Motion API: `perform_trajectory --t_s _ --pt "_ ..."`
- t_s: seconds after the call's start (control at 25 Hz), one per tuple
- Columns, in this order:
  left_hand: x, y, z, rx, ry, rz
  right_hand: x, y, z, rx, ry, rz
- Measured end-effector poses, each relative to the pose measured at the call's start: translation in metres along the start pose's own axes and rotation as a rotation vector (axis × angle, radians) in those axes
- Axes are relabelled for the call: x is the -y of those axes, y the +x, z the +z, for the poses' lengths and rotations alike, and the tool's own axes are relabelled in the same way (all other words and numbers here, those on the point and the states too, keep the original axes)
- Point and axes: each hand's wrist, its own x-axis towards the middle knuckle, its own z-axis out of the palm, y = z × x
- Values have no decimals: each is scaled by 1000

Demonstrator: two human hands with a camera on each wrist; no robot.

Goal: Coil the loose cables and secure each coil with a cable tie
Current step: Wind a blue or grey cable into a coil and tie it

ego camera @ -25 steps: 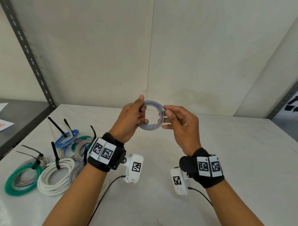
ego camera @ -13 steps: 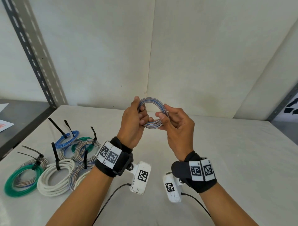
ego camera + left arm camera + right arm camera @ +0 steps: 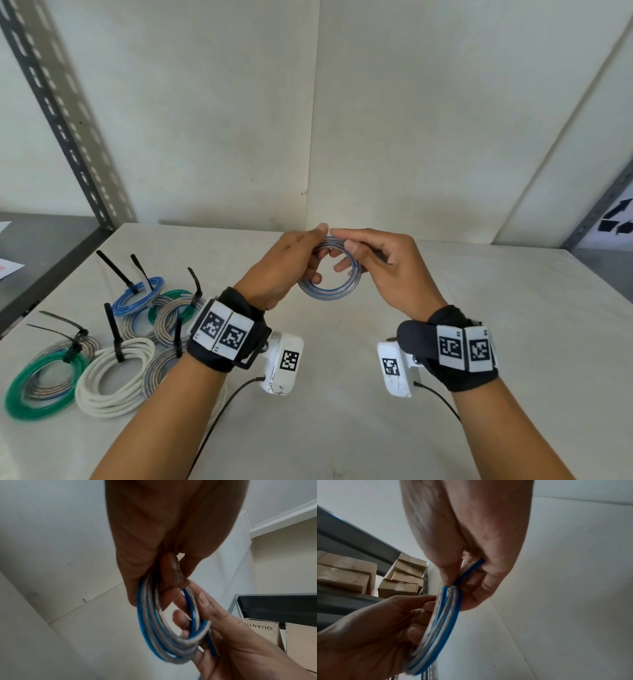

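A small coil of blue and clear cable [image 3: 329,291] hangs in the air above the white table [image 3: 513,342], held between both hands. My left hand [image 3: 291,263] grips the coil's left side [image 3: 150,622], fingers curled through the ring. My right hand [image 3: 383,263] pinches the coil's top right between thumb and fingers [image 3: 453,608]. A cut cable end [image 3: 205,624] sticks out near the right palm. No tie shows on this coil.
At the table's left lie several tied coils with black cable ties sticking up: a green one [image 3: 37,390], a white one [image 3: 113,380], a blue one [image 3: 137,298] and grey ones [image 3: 171,318]. A metal shelf upright [image 3: 65,126] stands at left; cardboard boxes [image 3: 399,580] sit on shelving.
Both hands have lowered a little with the coil. The ring has tilted from upright toward flat, and the right hand has shifted its pinch to the coil's top.
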Motion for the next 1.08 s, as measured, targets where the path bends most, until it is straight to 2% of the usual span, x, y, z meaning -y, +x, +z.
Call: perform_trajectory --t_s 0.16,0.32,0.68,0.92,1.08 --pt "-7 0 -4 -107 -187 20 -3 -3 8 -217 136 42" --pt "-10 0 -9 -119 -310 11 0 -4 15 -204 228 61" --pt "-8 -1 1 -88 -263 19 -6 -4 18 -301 167 51" --pt "-7 2 1 -144 -471 15 -6 -5 24 -267 194 58" --pt "-6 2 6 -186 -577 12 -9 -9 41 -391 157 34"
